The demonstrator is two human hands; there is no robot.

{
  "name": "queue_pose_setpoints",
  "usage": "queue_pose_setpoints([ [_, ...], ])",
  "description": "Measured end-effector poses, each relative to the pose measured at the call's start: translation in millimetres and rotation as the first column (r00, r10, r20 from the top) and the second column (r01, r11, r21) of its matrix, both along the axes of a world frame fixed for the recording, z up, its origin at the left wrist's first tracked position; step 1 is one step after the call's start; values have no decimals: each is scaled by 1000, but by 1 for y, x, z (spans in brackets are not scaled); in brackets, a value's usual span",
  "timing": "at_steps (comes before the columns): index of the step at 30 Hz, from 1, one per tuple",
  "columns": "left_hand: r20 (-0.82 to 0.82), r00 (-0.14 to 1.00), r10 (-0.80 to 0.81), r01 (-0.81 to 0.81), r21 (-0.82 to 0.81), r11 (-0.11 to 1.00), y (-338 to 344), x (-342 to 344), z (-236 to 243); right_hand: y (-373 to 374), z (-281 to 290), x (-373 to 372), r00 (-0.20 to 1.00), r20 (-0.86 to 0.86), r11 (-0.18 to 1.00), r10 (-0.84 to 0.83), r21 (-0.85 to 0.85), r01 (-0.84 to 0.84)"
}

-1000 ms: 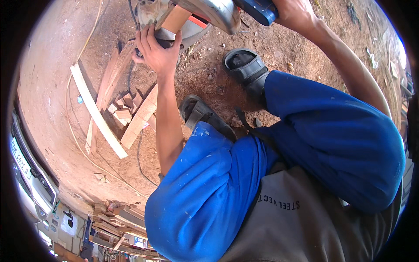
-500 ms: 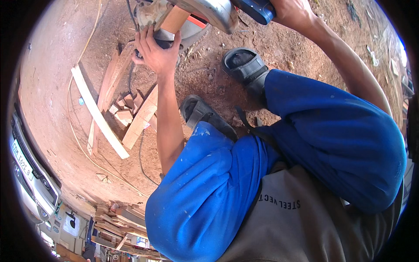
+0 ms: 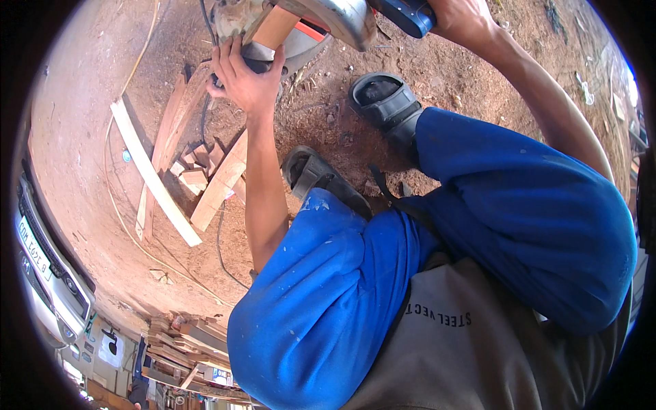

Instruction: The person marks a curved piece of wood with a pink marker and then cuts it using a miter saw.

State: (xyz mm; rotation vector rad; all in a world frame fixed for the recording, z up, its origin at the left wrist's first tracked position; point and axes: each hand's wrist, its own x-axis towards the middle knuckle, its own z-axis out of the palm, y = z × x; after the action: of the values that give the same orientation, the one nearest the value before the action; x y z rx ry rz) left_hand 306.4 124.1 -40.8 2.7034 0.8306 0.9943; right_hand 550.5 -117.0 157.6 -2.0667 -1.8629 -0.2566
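Observation:
At the top of the view is a chop saw [image 3: 348,20] with a rounded metal guard, partly cut off by the frame's edge. A short wooden block [image 3: 275,27] lies at its base, left of the guard. My left hand [image 3: 249,82] is closed around the block's near end, thumb on its right side and fingers on its left, beside the saw's dark lower part. My right hand [image 3: 461,17] is wrapped round the saw's dark blue handle [image 3: 406,15], its fingers partly beyond the top edge. The blade itself is hidden by the guard.
Long wooden strips [image 3: 154,174] and small offcuts [image 3: 195,171] lie on the dirt ground left of my left forearm. A thin cable [image 3: 113,171] runs past them. My sandalled feet [image 3: 386,99] are near the saw. Stacked lumber [image 3: 184,355] and a parked car [image 3: 51,273] stand lower left.
My right hand and the saw's handle and guard have shifted very slightly right in view. My left hand and the wooden block stay essentially in place.

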Motion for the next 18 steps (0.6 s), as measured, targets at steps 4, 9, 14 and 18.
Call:
queue_pose_setpoints([
  [4,13,1000,-6,6,11,1000,0,0,0,1,-1,0,1000,6,1000,3,27,-3],
  [9,9,1000,-6,5,16,1000,1,0,0,1,-2,0,1000,-17,1000,-2,16,2],
  [14,10,1000,-6,6,20,1000,1,1,0,1,-2,1,1000,-12,1000,2,22,-2],
  [18,8,1000,-2,2,21,1000,0,0,0,0,-4,1,1000,-5,999,4,35,-4],
])
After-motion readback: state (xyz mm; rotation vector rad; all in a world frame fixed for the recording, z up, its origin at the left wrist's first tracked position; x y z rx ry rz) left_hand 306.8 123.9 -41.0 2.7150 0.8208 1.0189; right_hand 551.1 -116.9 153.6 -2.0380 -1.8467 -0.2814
